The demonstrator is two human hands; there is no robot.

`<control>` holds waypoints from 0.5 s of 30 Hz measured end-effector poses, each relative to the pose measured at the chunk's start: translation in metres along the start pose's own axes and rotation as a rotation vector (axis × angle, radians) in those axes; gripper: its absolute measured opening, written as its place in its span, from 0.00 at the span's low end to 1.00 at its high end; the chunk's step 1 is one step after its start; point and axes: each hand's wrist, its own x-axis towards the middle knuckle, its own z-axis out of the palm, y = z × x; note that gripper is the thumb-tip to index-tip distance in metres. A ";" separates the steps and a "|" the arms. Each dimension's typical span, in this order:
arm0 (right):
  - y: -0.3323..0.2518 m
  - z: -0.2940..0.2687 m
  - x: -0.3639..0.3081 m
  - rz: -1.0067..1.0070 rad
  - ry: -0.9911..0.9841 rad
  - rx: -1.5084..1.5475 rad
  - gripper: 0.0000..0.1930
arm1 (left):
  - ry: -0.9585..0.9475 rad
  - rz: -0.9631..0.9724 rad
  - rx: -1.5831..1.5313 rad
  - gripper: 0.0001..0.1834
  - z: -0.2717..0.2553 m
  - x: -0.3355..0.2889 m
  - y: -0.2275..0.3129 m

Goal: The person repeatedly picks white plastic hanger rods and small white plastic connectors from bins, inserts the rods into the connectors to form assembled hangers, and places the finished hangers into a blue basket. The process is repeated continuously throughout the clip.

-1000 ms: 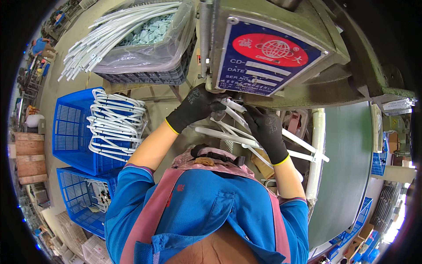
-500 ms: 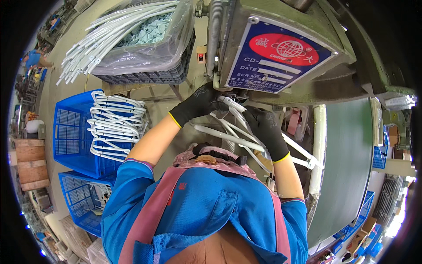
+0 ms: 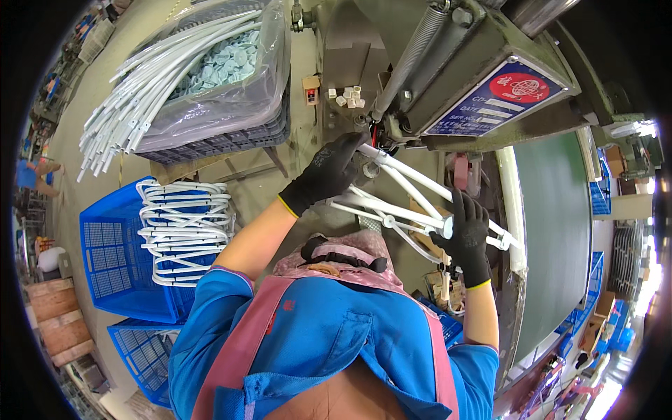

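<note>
Gripping white tubular frame (image 3: 409,173) near one end in left hand (image 3: 327,171), farther along in right hand (image 3: 469,234), with machine (image 3: 500,98) beyond both.

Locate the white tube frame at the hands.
Head view, right of centre: the white tube frame spans between left hand and right hand, below the blue plate, left of the green surface.

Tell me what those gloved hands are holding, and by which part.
A white tubular frame: the left hand holds its end nearest the machine; the right hand is on it farther along, its grip partly hidden.
</note>
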 end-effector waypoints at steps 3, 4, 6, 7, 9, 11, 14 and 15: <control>0.000 0.009 -0.002 0.051 0.010 -0.012 0.41 | 0.031 0.010 0.010 0.33 0.001 0.004 -0.002; 0.000 0.011 -0.002 0.076 -0.010 0.050 0.38 | 0.043 0.014 -0.007 0.33 0.001 0.005 -0.004; 0.000 0.014 -0.002 0.082 -0.021 0.050 0.37 | 0.019 0.007 -0.046 0.33 0.000 0.007 -0.006; 0.001 0.014 -0.002 0.082 -0.032 0.056 0.37 | 0.016 0.001 -0.057 0.32 0.000 0.007 -0.007; 0.002 0.014 -0.003 0.075 -0.025 0.074 0.37 | 0.033 0.037 -0.034 0.31 0.000 0.006 -0.008; 0.003 0.015 -0.003 0.063 -0.013 0.078 0.37 | -0.009 -0.014 -0.053 0.31 -0.001 0.005 -0.010; 0.005 0.016 -0.002 0.039 -0.006 0.072 0.39 | -0.070 -0.099 -0.095 0.30 0.000 0.005 -0.011; 0.005 0.016 -0.002 0.049 -0.023 0.060 0.39 | -0.016 -0.039 -0.060 0.30 0.001 0.005 -0.012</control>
